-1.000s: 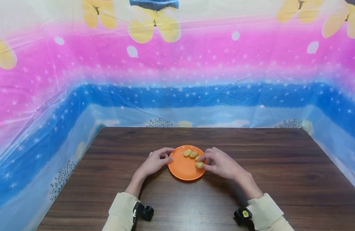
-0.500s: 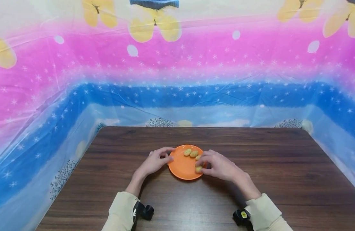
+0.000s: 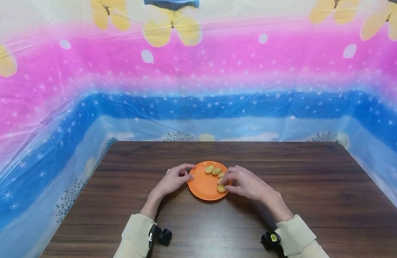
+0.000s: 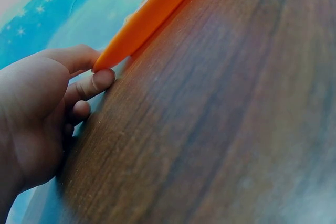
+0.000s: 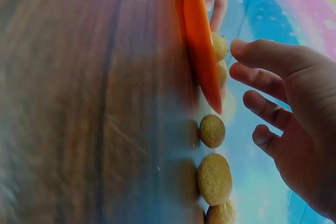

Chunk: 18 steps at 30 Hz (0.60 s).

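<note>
My left hand (image 3: 173, 180) pinches the left rim of an orange plate (image 3: 201, 186); in the left wrist view its thumb and forefinger meet at the rim of the plate (image 4: 144, 22). Several small yellow-brown potatoes lie along the plate's far and right side, among them one at the back (image 3: 209, 169) and one near the front right (image 3: 221, 188). Over the plate's right rim hovers my right hand (image 3: 246, 182), its fingers loosely bent. In the right wrist view a slight gap separates this hand's thumb (image 5: 244, 49) from the nearest potato (image 5: 218, 46).
More potatoes, such as this large one (image 5: 214, 179), lie on the brown wooden table (image 3: 198, 229) beside the plate; in the head view my right hand hides them. A patterned cloth (image 3: 198, 107) hangs behind the table and along both sides.
My right hand has moved a potato slightly toward the plate's front right and let go of it there. My left hand has stayed at the rim.
</note>
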Tool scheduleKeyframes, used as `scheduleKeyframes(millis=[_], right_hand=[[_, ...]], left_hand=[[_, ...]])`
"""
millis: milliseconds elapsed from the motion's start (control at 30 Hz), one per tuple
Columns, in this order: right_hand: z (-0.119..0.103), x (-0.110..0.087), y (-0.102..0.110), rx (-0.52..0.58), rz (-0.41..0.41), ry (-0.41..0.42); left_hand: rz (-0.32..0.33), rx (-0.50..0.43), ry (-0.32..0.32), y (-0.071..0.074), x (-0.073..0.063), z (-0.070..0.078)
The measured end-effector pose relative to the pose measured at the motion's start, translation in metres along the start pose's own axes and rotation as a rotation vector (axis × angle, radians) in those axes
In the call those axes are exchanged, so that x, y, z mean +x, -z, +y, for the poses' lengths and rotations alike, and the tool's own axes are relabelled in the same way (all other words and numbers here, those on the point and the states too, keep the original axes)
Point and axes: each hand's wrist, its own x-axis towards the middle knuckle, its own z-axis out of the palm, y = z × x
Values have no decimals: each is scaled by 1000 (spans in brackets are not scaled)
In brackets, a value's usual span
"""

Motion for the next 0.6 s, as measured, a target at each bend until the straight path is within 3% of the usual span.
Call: scheduleKeyframes(millis=[200,600], right_hand=[[6,-5,8,6,37,-8],[19,-15,23,38,44,-143]], left_hand=[[-6,-1,-29,0,1,0],[-5,-7,-23,0,1,2]])
